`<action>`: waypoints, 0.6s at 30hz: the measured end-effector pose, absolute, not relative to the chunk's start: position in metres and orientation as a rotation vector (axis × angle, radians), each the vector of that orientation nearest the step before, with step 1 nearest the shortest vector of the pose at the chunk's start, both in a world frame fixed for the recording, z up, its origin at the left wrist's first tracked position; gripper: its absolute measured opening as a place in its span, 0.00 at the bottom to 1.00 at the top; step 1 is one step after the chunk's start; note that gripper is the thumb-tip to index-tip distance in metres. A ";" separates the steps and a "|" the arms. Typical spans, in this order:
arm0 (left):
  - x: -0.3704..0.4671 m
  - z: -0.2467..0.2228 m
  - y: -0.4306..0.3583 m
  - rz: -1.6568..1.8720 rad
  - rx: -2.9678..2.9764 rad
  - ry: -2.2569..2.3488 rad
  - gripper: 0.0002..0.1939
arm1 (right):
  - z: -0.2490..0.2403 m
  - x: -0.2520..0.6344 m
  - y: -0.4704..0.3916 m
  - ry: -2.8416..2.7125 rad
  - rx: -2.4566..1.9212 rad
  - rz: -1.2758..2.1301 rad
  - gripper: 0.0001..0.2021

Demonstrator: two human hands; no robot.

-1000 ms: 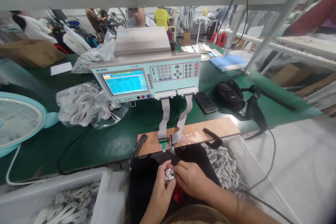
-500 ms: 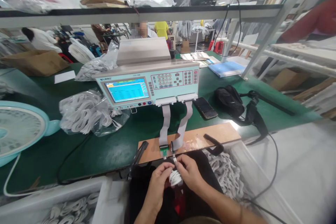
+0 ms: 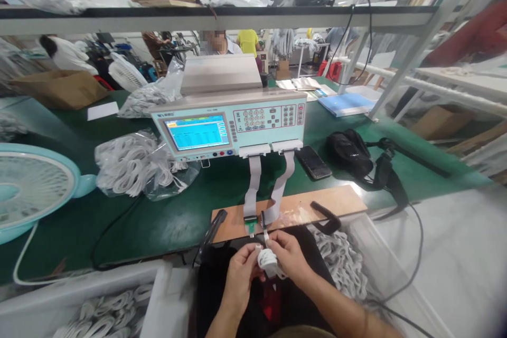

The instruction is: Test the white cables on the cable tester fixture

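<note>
A coiled white cable [image 3: 267, 260] hangs between my two hands, in front of the board's edge. My left hand [image 3: 242, 269] is closed, with one end of the cable pinched between thumb and fingers and its pale plug at the fingertips. My right hand [image 3: 288, 254] pinches the cable's other end, held up against the right-hand black connector [image 3: 263, 219]; whether it is fully seated I cannot tell. Just left of it, a small green circuit board [image 3: 251, 227] with a metal plug tip sits at the end of a grey ribbon cable [image 3: 253, 185].
Both ribbon cables run to a bench tester [image 3: 233, 127] with a lit blue screen. Bagged white cables [image 3: 127, 163] and a turquoise fan [image 3: 35, 190] stand left; a phone [image 3: 314, 162] and black pouch [image 3: 348, 152] right. Bins of coiled cables [image 3: 158, 280] flank my lap.
My left hand has shifted slightly, and a plug now shows at its fingertips. The cable coil has turned and sits a little higher. The whole view has shifted slightly.
</note>
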State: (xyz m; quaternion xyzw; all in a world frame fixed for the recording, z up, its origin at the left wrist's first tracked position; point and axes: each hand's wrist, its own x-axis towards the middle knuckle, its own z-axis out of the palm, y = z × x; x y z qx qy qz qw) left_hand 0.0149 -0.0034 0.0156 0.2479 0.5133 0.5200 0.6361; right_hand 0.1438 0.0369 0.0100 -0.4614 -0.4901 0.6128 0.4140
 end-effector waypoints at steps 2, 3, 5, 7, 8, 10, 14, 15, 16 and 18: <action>0.015 0.019 -0.001 1.188 0.743 1.283 0.14 | 0.015 0.140 0.037 -1.079 -1.163 1.652 0.15; 0.014 0.020 0.000 1.188 0.835 1.326 0.14 | 0.018 0.138 0.037 -1.018 -1.167 1.684 0.16; 0.011 0.019 0.001 1.204 0.983 1.376 0.15 | 0.022 0.136 0.037 -0.935 -1.169 1.720 0.17; 0.009 0.014 0.002 1.255 1.056 1.412 0.16 | 0.023 0.135 0.038 -0.905 -1.165 1.721 0.17; 0.009 0.011 0.002 1.281 1.065 1.429 0.16 | 0.023 0.135 0.038 -0.910 -1.161 1.717 0.17; 0.011 0.006 0.002 1.321 1.048 1.460 0.15 | 0.020 0.136 0.039 -0.943 -1.145 1.711 0.17; 0.017 -0.002 0.002 1.362 0.974 1.519 0.15 | 0.013 0.140 0.041 -1.020 -1.105 1.725 0.16; 0.018 -0.003 0.002 1.369 0.959 1.531 0.15 | 0.012 0.140 0.042 -1.030 -1.100 1.725 0.16; 0.019 -0.004 0.003 1.375 0.944 1.539 0.16 | 0.012 0.140 0.042 -1.037 -1.100 1.722 0.16; 0.022 -0.006 0.003 1.397 0.899 1.540 0.16 | 0.012 0.140 0.043 -1.043 -1.105 1.712 0.16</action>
